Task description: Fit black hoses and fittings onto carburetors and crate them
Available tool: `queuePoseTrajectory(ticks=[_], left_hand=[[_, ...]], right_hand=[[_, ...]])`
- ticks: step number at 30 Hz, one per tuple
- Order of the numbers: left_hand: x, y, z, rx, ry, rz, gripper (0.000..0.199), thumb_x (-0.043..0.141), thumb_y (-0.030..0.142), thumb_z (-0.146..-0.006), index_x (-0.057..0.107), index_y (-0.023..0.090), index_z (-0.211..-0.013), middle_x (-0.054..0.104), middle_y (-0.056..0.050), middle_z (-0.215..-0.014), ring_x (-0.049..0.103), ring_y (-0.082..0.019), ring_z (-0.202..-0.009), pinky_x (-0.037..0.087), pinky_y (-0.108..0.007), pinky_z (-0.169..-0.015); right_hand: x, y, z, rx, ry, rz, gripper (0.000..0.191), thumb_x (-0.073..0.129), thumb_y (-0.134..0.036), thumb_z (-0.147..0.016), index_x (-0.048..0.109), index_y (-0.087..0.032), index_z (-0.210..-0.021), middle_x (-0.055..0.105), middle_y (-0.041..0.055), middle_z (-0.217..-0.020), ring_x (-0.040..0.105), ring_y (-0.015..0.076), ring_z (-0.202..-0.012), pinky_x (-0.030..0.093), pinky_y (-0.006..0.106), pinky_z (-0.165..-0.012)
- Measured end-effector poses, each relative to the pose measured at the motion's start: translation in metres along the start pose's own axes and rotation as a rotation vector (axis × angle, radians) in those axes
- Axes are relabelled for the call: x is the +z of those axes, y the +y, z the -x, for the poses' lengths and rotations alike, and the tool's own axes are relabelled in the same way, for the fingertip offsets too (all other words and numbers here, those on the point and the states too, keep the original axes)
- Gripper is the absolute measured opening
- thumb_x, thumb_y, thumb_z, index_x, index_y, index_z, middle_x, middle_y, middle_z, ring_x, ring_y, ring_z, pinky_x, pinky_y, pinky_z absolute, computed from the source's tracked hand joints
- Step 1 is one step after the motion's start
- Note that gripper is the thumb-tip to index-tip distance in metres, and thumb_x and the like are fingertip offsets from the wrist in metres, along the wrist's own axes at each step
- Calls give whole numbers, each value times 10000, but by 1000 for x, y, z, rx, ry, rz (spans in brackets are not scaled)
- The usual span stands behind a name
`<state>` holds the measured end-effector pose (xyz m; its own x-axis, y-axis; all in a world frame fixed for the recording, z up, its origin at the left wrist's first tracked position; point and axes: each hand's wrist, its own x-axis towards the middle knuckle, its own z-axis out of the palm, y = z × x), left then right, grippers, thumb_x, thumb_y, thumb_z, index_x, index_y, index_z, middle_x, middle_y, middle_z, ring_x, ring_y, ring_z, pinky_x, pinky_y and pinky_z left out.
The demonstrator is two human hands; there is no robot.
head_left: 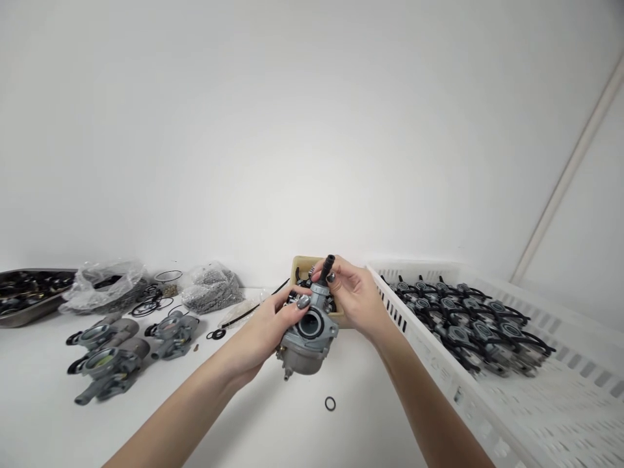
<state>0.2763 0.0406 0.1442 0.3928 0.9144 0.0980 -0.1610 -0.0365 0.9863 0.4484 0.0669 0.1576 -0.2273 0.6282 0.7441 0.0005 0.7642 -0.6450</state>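
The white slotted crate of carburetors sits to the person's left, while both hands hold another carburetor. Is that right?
No: the head view shows the white slotted crate on the person's right. The left hand and right hand hold another carburetor.

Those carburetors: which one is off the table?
The grey carburetor gripped between the left hand and right hand; the other carburetors rest on the white table or in the white crate.
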Motion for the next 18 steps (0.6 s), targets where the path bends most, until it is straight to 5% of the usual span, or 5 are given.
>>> queuePoseTrajectory(ticks=[10,18], left_hand=[[-3,1,1,-42,-5,-56,615,679,670,-680,613,238,-1112,684,-47,-879,622,-180,-753,454,-239,-604],[-2,2,1,-20,-61,-54,586,715,614,-669,628,213,-1088,672,-57,-815,622,-199,-705,479,-277,-605]], right_hand=[[-3,-2,-2,1,-23,-10,251,561,-425,-914,742,-252,-908,708,42,-961,641,185,-947,491,331,-850],[-6,1,-3,56,-31,-128,264,666,-491,-817,752,-242,-797,699,45,-966,651,197,-913,524,334,-799]])
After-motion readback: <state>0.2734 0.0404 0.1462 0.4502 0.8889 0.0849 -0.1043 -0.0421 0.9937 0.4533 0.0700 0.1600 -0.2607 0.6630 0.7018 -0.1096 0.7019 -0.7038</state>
